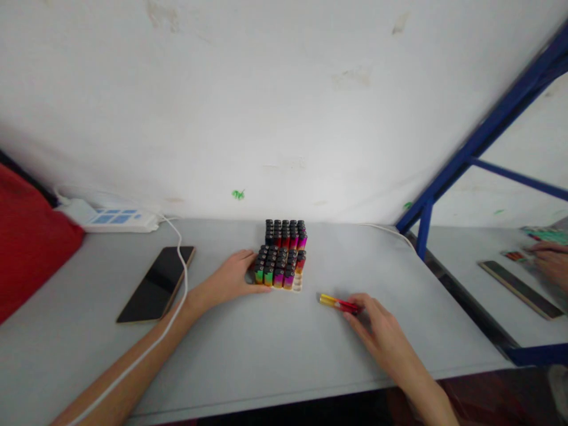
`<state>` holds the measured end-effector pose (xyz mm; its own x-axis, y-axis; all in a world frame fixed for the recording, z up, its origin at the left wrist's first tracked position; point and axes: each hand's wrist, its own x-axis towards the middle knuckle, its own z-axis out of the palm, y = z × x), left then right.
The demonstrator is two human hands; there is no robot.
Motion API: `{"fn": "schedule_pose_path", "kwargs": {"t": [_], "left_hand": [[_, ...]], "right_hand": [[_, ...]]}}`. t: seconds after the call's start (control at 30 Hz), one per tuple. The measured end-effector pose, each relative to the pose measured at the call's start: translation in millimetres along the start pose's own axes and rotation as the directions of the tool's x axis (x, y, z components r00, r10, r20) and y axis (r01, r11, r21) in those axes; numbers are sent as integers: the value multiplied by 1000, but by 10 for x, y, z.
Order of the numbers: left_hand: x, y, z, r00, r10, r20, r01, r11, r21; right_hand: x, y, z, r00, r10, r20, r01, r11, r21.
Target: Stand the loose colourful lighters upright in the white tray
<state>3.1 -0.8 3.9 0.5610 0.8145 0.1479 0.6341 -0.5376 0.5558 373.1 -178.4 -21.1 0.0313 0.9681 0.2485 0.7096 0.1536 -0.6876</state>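
My left hand [231, 273] grips the left side of a pale lighter tray [298, 285], with the thumb along its front corner and the fingers behind. Black-topped lighters [278, 273] in green, purple and orange stand upright in rows in this tray. Several slots at its front right hold none. Right of the tray, just above the table, my right hand [375, 322] pinches a red and yellow lighter [335, 302] between thumb and fingers. It lies sideways, its yellow end pointing left. Directly behind the tray stands another block of upright lighters [286, 235].
A phone [155, 284] lies left on the grey table [248, 361], a white cable [184, 266] crossing it and my left forearm. Behind are a power strip [119, 220] and red cloth [31, 236]. A blue metal frame [444, 177] bounds the right; beyond it, another person's hand [550, 260] shows.
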Motion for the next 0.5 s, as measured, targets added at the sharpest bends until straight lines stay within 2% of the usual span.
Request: {"fn": "schedule_pose_path", "kwargs": {"t": [0.1,0.23,0.3,0.4,0.5], "left_hand": [[4,-22,11,1000,6,-11,-6,1000,-6],[22,-61,40,999,24,-31,-25,1000,-16],[29,-49,52,999,11,-33,-12,1000,-2],[32,7,70,998,-26,-50,27,999,24],[33,54,93,995,-58,-75,63,996,62]], "right_hand": [[291,-51,-94,992,115,-53,-98,960,262],[760,-173,-106,973,178,-148,-64,821,568],[1010,-280,-61,980,174,-92,-63,719,692],[1347,-453,66,988,112,108,-153,555,818],[1556,-529,240,973,95,211,-229,517,824]]}}
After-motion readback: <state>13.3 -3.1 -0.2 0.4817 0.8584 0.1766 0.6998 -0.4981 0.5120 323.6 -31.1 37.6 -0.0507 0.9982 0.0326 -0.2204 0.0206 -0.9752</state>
